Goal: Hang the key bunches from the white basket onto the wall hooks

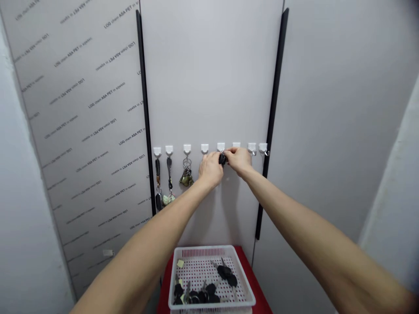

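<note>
"Where's the key (222,158)?"
"Between the left hand (211,168) and right hand (240,161), just under a hook (221,146)."
"Grip?"
"Both hands curled in at it; which has hold, I can't tell."
"Basket (203,249)?"
"Below them, with more keys (225,272)."

Cool, diffuse light throws soft shadows down the panel (212,96).

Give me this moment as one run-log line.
left hand: at black item | right hand: at same item | location: under white hook | hanging nearby: three keychains | below: white basket, black-headed keys inside
</note>
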A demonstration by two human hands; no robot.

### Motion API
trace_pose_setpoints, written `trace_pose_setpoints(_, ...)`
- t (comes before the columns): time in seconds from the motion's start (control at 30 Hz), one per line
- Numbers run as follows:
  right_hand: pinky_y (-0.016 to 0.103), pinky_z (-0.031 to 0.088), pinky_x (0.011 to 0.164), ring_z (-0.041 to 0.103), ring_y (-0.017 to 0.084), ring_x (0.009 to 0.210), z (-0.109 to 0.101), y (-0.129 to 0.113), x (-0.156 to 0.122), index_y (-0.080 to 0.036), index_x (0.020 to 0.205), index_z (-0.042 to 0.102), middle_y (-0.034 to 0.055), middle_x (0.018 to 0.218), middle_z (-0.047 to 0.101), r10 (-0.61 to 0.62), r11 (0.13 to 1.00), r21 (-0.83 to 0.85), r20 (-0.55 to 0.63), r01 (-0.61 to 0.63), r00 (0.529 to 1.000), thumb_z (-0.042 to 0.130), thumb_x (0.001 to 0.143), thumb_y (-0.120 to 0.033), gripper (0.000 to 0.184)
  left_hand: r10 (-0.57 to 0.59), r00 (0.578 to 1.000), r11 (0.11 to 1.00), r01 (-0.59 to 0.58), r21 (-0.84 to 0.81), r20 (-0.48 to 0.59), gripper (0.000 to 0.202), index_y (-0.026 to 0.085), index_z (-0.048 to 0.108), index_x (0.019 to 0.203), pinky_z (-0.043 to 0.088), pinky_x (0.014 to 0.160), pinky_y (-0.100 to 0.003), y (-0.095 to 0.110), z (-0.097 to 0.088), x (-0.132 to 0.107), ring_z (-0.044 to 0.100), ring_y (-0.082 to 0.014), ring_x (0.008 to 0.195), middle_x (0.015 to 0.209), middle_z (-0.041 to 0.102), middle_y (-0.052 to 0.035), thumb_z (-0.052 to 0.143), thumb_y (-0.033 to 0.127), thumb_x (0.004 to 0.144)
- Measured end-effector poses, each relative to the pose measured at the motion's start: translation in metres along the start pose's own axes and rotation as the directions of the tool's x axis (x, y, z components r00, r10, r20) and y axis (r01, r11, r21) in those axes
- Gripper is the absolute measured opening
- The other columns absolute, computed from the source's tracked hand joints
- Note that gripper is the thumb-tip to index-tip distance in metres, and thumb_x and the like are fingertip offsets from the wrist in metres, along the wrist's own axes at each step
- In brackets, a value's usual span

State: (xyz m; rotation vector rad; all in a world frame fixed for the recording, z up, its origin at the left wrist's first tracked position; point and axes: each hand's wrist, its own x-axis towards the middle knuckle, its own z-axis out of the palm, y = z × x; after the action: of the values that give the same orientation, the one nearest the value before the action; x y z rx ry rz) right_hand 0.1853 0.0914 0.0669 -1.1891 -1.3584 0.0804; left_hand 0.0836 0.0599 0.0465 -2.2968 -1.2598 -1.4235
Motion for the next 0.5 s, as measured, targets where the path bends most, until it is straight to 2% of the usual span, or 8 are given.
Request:
trace_pose_setpoints(0.17,0.025,0.039,0.057,0.053,0.013,0.056,0.006,0.005,0.003,-0.011,0.061,0.059,0.0040,0.051,0.056,0.027,0.995,-0.095,0.064,-0.021,0.998,0.045,0.058,-0.019,0.016,-0.022,0.997,1.000,0.023,-0.019,0.079,0.031,0.013,0.047,0.092,0.030,0.079,-0.033,-0.004,0.004,0.001,0.039,-0.0201,0.089,0.095,0.048,-0.0088,0.039,0.008,0.062)
trace_pose_setpoints(0.27,0.026,0.039,0.059,0.053,0.014,0.059,0.006,0.012,-0.002,-0.010,0.066,0.060,0.0050,0.056,0.058,0.034,0.993,-0.112,0.081,-0.025,0.996,0.043,0.059,-0.017,0.019,-0.024,0.994,0.999,0.028,-0.044,0.103,0.032,0.012,0.048,0.092,0.029,0.081,-0.032,-0.006,0.007,-0.011,0.039,-0.0195,0.090,0.097,0.048,-0.0088,0.039,0.006,0.061)
trace_pose_setpoints(0.33,0.025,0.039,0.061,0.053,0.013,0.061,0.002,0.021,-0.014,-0.010,0.075,0.059,0.0057,0.064,0.059,0.036,0.995,-0.092,0.054,-0.031,0.998,0.042,0.059,-0.016,0.024,0.000,0.997,0.996,0.007,-0.087,0.081,0.036,0.012,0.046,0.095,0.028,0.083,-0.029,-0.011,0.009,-0.033,0.037,-0.0180,0.094,0.101,0.046,-0.0078,0.039,0.006,0.061)
trace_pose_setpoints(0.4,0.025,0.039,0.063,0.052,0.012,0.064,-0.002,0.037,-0.036,-0.010,0.083,0.056,0.0058,0.072,0.059,0.030,0.996,-0.080,0.018,-0.029,0.999,0.041,0.060,-0.017,0.028,-0.003,0.994,0.989,0.019,-0.147,0.105,0.037,0.014,0.045,0.096,0.026,0.085,-0.027,-0.021,0.013,-0.066,0.037,-0.0163,0.095,0.102,0.046,-0.0062,0.040,0.007,0.061)
trace_pose_setpoints(0.47,0.025,0.038,0.065,0.051,0.012,0.066,-0.004,0.061,-0.070,-0.011,0.087,0.054,0.0057,0.075,0.059,0.041,0.994,-0.103,0.073,-0.033,0.997,0.040,0.061,-0.018,0.030,-0.059,0.973,0.974,0.105,-0.199,0.224,0.035,0.016,0.048,0.094,0.027,0.084,-0.027,-0.036,0.021,-0.108,0.039,-0.0156,0.094,0.100,0.047,-0.0051,0.042,0.008,0.060)
trace_pose_setpoints(0.5,0.025,0.038,0.065,0.051,0.012,0.066,-0.004,0.075,-0.092,-0.011,0.086,0.055,0.0055,0.076,0.059,0.061,0.992,-0.119,0.167,-0.041,0.984,0.041,0.061,-0.017,0.030,-0.101,0.944,0.963,0.172,-0.207,0.314,0.034,0.016,0.049,0.092,0.028,0.083,-0.028,-0.045,0.026,-0.131,0.041,-0.0159,0.092,0.097,0.049,-0.0052,0.042,0.009,0.060)
